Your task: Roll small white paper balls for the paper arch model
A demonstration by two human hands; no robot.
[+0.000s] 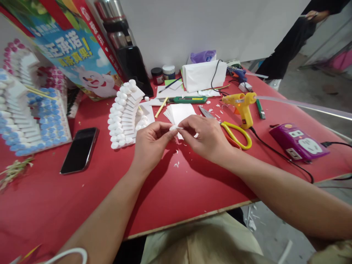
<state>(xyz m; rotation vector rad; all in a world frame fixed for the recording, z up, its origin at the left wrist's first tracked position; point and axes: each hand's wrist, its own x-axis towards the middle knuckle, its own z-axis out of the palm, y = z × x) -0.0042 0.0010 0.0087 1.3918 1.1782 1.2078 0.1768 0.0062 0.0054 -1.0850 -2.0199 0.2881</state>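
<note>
One left hand [151, 141] and one right hand [206, 137] pinch a white piece [173, 128], partly hiding sheets [183, 112]; scissors [242, 128] lie right of those.

Left hand [154, 141], right hand [206, 137] pinch white piece [173, 128]; yellow-handled scissors [224, 125] beside right hand

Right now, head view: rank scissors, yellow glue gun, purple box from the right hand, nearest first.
From the right hand:
1. Scissors: just beside it, on its right.
2. Yellow glue gun: ahead and to the right, past the scissors.
3. Purple box: farthest right.
</note>
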